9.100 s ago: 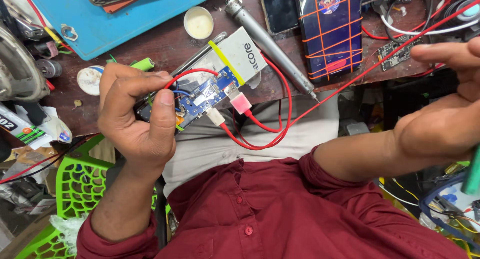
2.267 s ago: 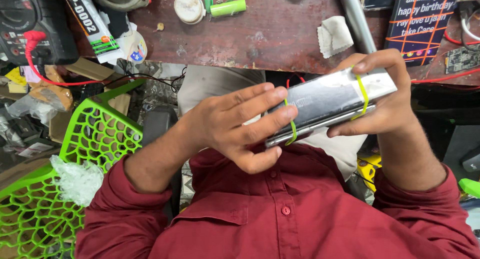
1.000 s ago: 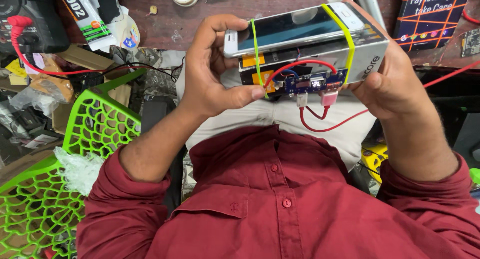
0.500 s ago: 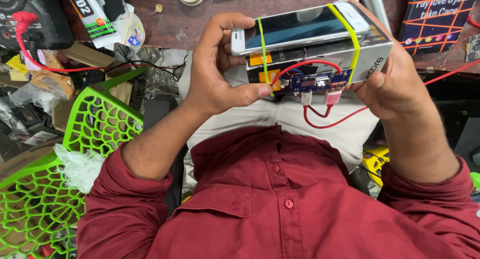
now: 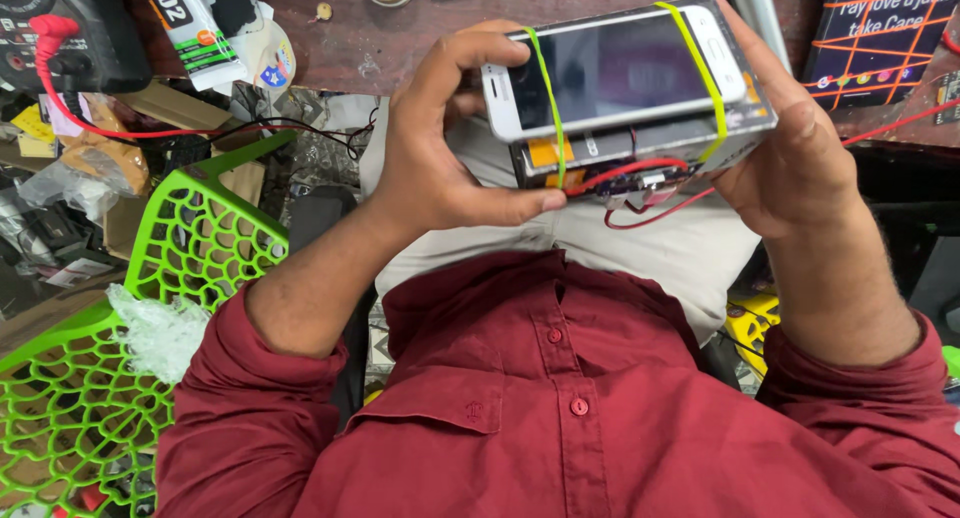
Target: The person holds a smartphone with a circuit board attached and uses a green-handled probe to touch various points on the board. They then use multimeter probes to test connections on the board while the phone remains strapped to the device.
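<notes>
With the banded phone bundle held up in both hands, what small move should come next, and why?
Probably press the phone awake with the left hand thumb: its screen is dark, both hands already hold it steady, right hand at the far end, yellow bands tight, red wires hanging under the board.

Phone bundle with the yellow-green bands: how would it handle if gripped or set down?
The phone bundle probably moves as one stiff block, since two bands strap the phone to the pack beneath. The glass face likely makes it slippery and fragile. The red wires dangle loose below and could snag. Both the left hand and right hand grip its ends.
</notes>
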A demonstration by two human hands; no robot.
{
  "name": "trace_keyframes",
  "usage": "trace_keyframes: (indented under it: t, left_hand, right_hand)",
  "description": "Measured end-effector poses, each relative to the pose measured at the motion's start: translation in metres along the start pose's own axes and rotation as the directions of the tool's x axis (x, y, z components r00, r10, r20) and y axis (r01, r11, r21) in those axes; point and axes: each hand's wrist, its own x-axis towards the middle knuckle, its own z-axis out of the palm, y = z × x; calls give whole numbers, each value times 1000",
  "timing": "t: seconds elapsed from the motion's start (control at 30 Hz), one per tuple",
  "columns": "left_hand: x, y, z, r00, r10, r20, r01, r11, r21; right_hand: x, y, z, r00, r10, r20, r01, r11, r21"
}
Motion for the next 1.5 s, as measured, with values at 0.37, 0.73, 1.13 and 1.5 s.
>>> trace_keyframes:
  t: [0.37, 0.73, 1.13, 1.5]
  left_hand:
    - [-3, -5, -2, 993, -115, -2, 114, 991, -66]
    - [-5, -10, 2, 989, -140, -36, 133, 980, -149]
    - [-1, -11, 6, 974, -203, -98, 184, 967, -177]
    - [0, -11, 7, 977, -194, -87, 176, 967, -184]
  right_hand:
    - [4, -4, 8, 1000, 2, 24, -2, 1000, 3]
    - [2, 2, 4, 999, 4, -42, -7, 997, -79]
    - [-30, 14, 49, 923, -379, -66, 183, 586, -789]
    - [-16, 17, 67, 941, -116, -319, -28, 910, -413]
